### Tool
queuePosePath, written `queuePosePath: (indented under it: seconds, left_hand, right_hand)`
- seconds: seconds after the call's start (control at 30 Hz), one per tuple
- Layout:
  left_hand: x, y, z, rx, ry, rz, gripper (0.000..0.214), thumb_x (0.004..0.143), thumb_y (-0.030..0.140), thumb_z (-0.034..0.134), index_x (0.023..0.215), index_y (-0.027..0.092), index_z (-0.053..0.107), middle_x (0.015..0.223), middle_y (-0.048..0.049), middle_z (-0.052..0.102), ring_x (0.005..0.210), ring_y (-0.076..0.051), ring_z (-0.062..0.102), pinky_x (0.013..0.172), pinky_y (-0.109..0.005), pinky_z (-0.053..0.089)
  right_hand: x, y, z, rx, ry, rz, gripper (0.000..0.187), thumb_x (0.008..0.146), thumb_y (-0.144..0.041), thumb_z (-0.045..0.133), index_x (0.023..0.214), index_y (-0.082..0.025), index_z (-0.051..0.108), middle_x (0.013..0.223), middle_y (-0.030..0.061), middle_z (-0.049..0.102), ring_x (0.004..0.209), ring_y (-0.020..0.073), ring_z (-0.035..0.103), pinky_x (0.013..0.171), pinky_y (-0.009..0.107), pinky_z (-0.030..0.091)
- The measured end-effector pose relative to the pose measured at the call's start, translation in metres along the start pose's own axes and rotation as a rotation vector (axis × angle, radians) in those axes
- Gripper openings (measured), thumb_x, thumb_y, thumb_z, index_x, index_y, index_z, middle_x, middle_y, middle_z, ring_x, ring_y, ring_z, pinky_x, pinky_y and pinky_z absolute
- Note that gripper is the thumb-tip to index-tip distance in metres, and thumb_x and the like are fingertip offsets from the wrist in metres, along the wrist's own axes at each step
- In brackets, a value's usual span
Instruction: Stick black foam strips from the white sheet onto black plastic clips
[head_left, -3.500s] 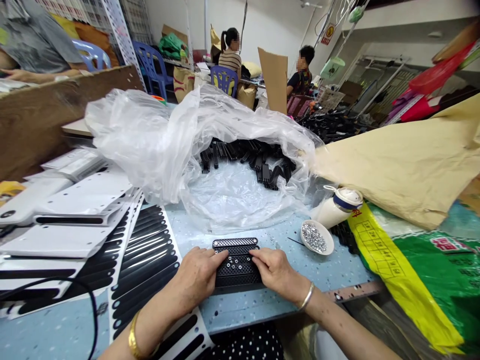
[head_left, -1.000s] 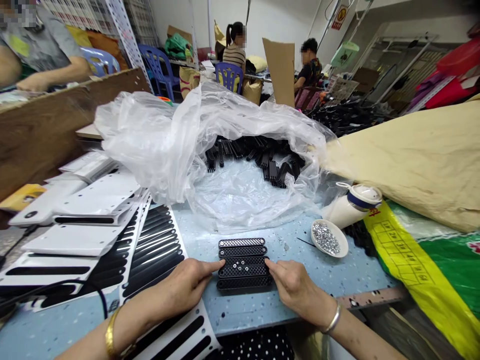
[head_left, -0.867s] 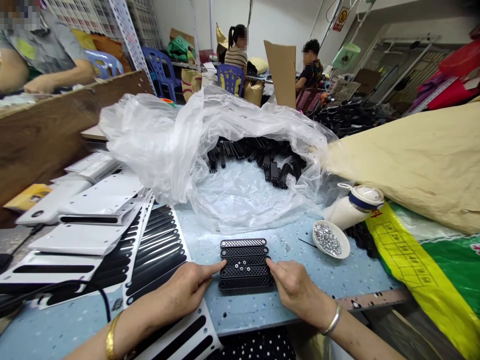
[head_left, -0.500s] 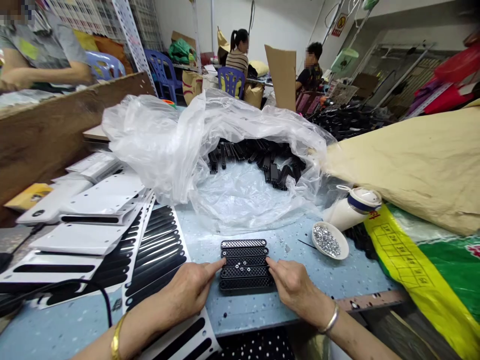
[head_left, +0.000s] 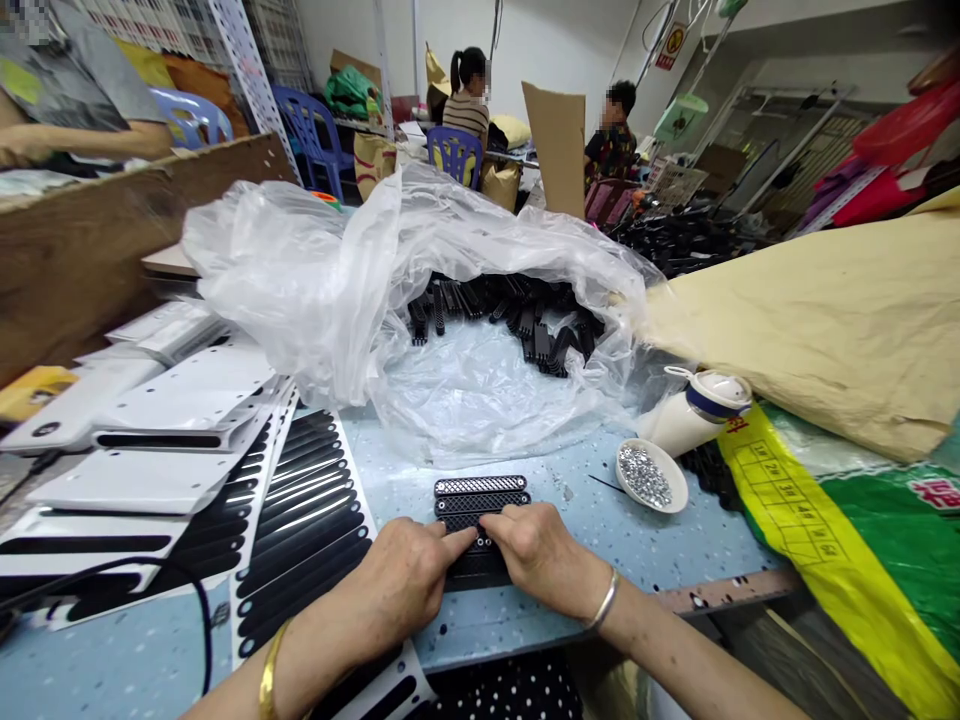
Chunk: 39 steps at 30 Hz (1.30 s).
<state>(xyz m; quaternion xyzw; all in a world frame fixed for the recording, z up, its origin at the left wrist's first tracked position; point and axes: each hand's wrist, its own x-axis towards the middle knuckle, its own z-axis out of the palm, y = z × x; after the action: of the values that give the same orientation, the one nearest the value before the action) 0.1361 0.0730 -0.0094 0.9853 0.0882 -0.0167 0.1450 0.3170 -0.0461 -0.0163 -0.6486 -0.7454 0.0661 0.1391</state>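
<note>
Several black strips with a diamond-mesh surface (head_left: 480, 487) lie side by side in a row near the table's front edge. A few small silver rings (head_left: 484, 542) rest on the middle strips. My left hand (head_left: 401, 580) comes in from the left, index finger stretched over the strips, its fingertips at the rings. From the right, my right hand (head_left: 547, 555) has thumb and index finger pinched together above the same rings. Both hands partly cover the nearer strips. Whatever is between the fingertips is too small to make out.
A white dish (head_left: 681, 497) of small metal pieces stands to the right, beside a white bottle (head_left: 679, 420). Behind is a clear plastic bag (head_left: 315, 300) with black strips. White sheets with black adhesive strips (head_left: 300, 530) lie left. Other people sit further back.
Both hands have moved inward from the two ends of the strips to the rings in the middle. The view has shifted slightly.
</note>
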Motion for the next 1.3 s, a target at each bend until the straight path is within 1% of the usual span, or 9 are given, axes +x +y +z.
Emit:
queuePosePath:
  seconds: [0.1, 0.2, 0.33, 0.5, 0.63, 0.87, 1.0, 1.13, 1.3]
  left_hand:
    - [-0.007, -0.003, 0.003, -0.03, 0.072, 0.003, 0.053, 0.079, 0.003, 0.044, 0.127, 0.017, 0.06, 0.081, -0.0083, 0.075, 0.063, -0.026, 0.071, 0.057, -0.039, 0.058]
    - [-0.014, -0.005, 0.007, -0.033, 0.165, -0.014, 0.05, 0.082, 0.004, 0.042, 0.127, 0.015, 0.059, 0.076, -0.0073, 0.073, 0.061, -0.025, 0.069, 0.055, -0.039, 0.057]
    - [-0.017, -0.003, 0.011, -0.017, 0.17, 0.018, 0.054, 0.079, 0.001, 0.042, 0.129, 0.014, 0.058, 0.079, -0.0076, 0.073, 0.061, -0.025, 0.069, 0.058, -0.04, 0.057]
    - [-0.013, 0.001, 0.014, 0.018, 0.101, 0.034, 0.062, 0.073, -0.003, 0.044, 0.132, 0.013, 0.056, 0.08, -0.0088, 0.073, 0.061, -0.027, 0.069, 0.056, -0.042, 0.057]
    - [-0.015, 0.001, 0.017, -0.009, 0.167, 0.059, 0.059, 0.074, -0.002, 0.042, 0.129, 0.011, 0.057, 0.077, -0.0088, 0.073, 0.057, -0.027, 0.067, 0.053, -0.043, 0.056]
    - [-0.024, -0.002, 0.016, -0.07, 0.313, 0.062, 0.052, 0.084, 0.001, 0.034, 0.133, 0.012, 0.05, 0.072, -0.0051, 0.07, 0.053, -0.023, 0.064, 0.05, -0.037, 0.053]
    - [-0.026, -0.002, 0.02, 0.006, 0.248, 0.052, 0.058, 0.079, -0.001, 0.037, 0.134, 0.013, 0.049, 0.072, -0.0045, 0.068, 0.054, -0.022, 0.062, 0.052, -0.036, 0.052]
    - [-0.025, -0.002, 0.029, 0.08, 0.154, 0.036, 0.07, 0.07, -0.002, 0.043, 0.137, 0.015, 0.048, 0.074, -0.0045, 0.068, 0.057, -0.022, 0.062, 0.058, -0.037, 0.053]
    - [-0.026, -0.004, 0.034, 0.082, 0.132, 0.039, 0.071, 0.07, -0.003, 0.043, 0.139, 0.014, 0.046, 0.075, -0.0052, 0.068, 0.056, -0.022, 0.062, 0.056, -0.036, 0.052]
  right_hand:
    - [-0.005, 0.003, 0.002, 0.001, 0.041, 0.001, 0.024, 0.095, -0.007, 0.045, 0.077, -0.018, 0.059, 0.068, 0.0018, 0.061, 0.061, 0.0157, 0.055, 0.057, 0.03, 0.029]
    - [-0.015, 0.005, 0.001, 0.019, 0.096, 0.017, 0.028, 0.097, -0.01, 0.042, 0.075, -0.017, 0.058, 0.066, 0.0022, 0.059, 0.061, 0.0156, 0.054, 0.058, 0.03, 0.03]
    - [-0.028, 0.007, 0.002, 0.045, 0.126, 0.044, 0.03, 0.099, -0.012, 0.041, 0.078, -0.017, 0.061, 0.065, 0.0027, 0.06, 0.06, 0.0159, 0.055, 0.057, 0.03, 0.03]
    - [-0.034, 0.01, 0.006, 0.101, 0.164, 0.058, 0.021, 0.099, -0.014, 0.045, 0.1, -0.013, 0.066, 0.073, 0.0062, 0.067, 0.065, 0.0179, 0.061, 0.058, 0.029, 0.039]
    - [-0.04, 0.009, 0.004, 0.119, 0.207, 0.042, 0.024, 0.099, -0.012, 0.044, 0.112, -0.009, 0.064, 0.075, 0.0077, 0.068, 0.067, 0.0189, 0.063, 0.06, 0.029, 0.044]
    - [-0.053, 0.004, 0.005, 0.003, 0.16, -0.051, 0.039, 0.091, 0.001, 0.04, 0.127, -0.002, 0.055, 0.075, 0.0079, 0.065, 0.066, 0.0209, 0.06, 0.058, 0.033, 0.044]
    - [-0.057, 0.001, 0.001, -0.029, 0.132, -0.029, 0.045, 0.087, 0.003, 0.039, 0.129, -0.003, 0.053, 0.078, 0.0087, 0.064, 0.068, 0.0215, 0.059, 0.059, 0.034, 0.045]
    - [-0.057, -0.002, -0.004, -0.075, 0.031, -0.031, 0.056, 0.08, 0.004, 0.04, 0.134, -0.002, 0.049, 0.082, 0.0102, 0.065, 0.071, 0.0226, 0.059, 0.062, 0.036, 0.047]
    - [-0.054, -0.003, -0.007, -0.137, -0.039, -0.049, 0.064, 0.072, 0.004, 0.045, 0.136, 0.0, 0.047, 0.081, 0.0107, 0.064, 0.069, 0.022, 0.056, 0.062, 0.037, 0.045]
